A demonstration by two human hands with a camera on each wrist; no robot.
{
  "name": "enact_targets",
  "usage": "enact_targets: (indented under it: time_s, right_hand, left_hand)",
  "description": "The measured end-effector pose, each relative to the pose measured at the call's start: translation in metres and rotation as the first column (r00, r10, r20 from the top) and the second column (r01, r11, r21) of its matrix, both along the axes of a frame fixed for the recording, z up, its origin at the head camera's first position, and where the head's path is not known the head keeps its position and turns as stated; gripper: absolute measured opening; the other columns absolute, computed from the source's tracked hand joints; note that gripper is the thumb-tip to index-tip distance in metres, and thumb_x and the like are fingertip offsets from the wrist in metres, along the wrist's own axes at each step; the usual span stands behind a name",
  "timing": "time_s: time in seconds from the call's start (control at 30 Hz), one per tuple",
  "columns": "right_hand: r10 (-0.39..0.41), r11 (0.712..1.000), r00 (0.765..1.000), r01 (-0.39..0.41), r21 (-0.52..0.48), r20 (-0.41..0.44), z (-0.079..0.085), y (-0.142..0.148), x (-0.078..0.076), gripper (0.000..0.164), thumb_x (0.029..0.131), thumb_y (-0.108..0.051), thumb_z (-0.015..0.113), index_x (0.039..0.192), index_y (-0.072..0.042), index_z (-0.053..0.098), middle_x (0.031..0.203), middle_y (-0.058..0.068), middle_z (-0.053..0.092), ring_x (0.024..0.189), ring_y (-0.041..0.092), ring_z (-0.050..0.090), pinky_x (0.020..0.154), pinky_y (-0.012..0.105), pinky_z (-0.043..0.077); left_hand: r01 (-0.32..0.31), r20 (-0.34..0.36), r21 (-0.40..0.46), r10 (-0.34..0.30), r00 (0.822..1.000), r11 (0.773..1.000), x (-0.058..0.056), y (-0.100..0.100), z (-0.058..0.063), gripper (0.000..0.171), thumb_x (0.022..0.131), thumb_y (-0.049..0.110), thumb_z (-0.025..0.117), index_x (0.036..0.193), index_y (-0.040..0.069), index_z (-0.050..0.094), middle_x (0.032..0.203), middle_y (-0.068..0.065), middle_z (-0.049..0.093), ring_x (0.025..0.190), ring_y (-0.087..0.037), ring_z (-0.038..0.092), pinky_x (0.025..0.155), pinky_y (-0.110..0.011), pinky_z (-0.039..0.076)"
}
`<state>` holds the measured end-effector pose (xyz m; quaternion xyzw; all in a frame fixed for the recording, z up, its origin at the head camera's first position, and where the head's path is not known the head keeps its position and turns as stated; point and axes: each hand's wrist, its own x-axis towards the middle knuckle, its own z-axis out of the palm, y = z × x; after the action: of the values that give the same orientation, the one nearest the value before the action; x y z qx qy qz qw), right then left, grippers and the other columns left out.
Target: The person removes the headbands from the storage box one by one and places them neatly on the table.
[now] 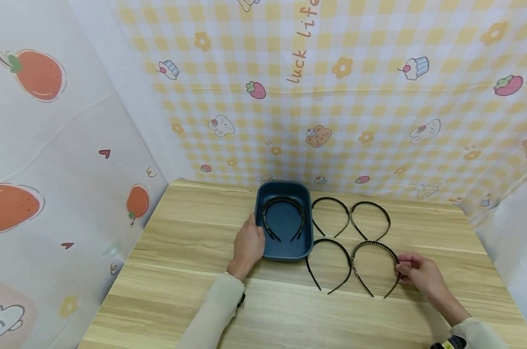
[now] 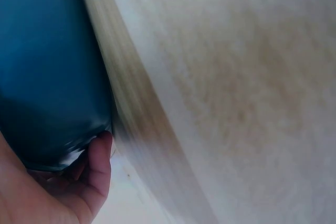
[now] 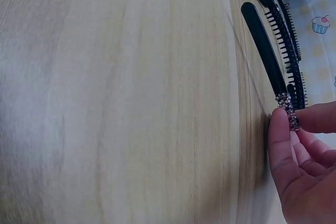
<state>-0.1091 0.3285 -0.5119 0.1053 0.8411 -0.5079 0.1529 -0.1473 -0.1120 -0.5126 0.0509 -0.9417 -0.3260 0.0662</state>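
My left hand [image 1: 248, 242] grips the left wall of a dark blue plastic bin [image 1: 285, 250]. In the left wrist view its curled fingers [image 2: 100, 163] meet the bin's edge. Inside the bin lie black headbands [image 1: 264, 218], nested so closely that I cannot tell how many. My right hand [image 1: 422, 276] pinches the right side of a black toothed headband [image 1: 375, 243], whose ends point toward me. Seen from the right wrist, thumb and fingers hold its glittery section [image 3: 283, 100], near the smooth dark end. That headband is nearest to me on the right.
Three more black headbands lie right of the bin: one upper middle [image 1: 330, 198], one upper right [image 1: 370, 203], one lower middle [image 1: 331, 240]. They rest on a wood-grain table [image 1: 176, 232]. A yellow checked cloth [image 1: 281, 111] hangs behind; a white printed sheet [image 1: 93, 126] stands left.
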Motion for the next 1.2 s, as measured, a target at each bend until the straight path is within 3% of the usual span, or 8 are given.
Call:
enact_targets:
  time_s: [0.6, 0.87, 1.2]
  right_hand:
    - [0.012, 1.000, 1.000, -0.012, 0.019, -0.008, 0.002, 0.001, -0.001, 0.037, 0.098, -0.005, 0.056, 0.125, 0.019, 0.050, 0.093, 0.001, 0.066, 0.079, 0.002, 0.063, 0.070, 0.029, 0.058]
    - [0.047, 0.995, 0.998, -0.042, 0.090, -0.047, 0.004, 0.001, 0.000, 0.037, 0.098, -0.004, 0.055, 0.125, 0.020, 0.051, 0.098, 0.011, 0.067, 0.078, 0.002, 0.063, 0.070, 0.029, 0.058]
    - [0.046, 0.994, 0.994, -0.036, 0.101, -0.099, 0.011, 0.002, -0.002, 0.038, 0.098, -0.005, 0.056, 0.124, 0.022, 0.050, 0.099, 0.017, 0.068, 0.075, 0.005, 0.066, 0.069, 0.030, 0.059]
  left_hand:
    - [0.000, -0.008, -0.008, 0.000, 1.000, 1.000, 0.000, 0.000, 0.000, 0.048, 0.102, 0.013, 0.045, 0.146, -0.006, 0.042, 0.124, -0.021, 0.063, 0.061, -0.020, 0.056, 0.054, -0.035, 0.047]
    - [0.006, -0.034, 0.002, -0.006, 0.999, 1.000, 0.000, 0.001, 0.000, 0.046, 0.101, 0.011, 0.045, 0.144, -0.007, 0.043, 0.114, -0.021, 0.065, 0.056, -0.018, 0.053, 0.047, -0.032, 0.043]
    - [0.010, -0.055, -0.006, -0.010, 0.998, 1.000, 0.000, 0.000, -0.001, 0.046, 0.101, 0.010, 0.045, 0.142, -0.010, 0.044, 0.117, -0.023, 0.065, 0.056, -0.018, 0.053, 0.048, -0.033, 0.043]
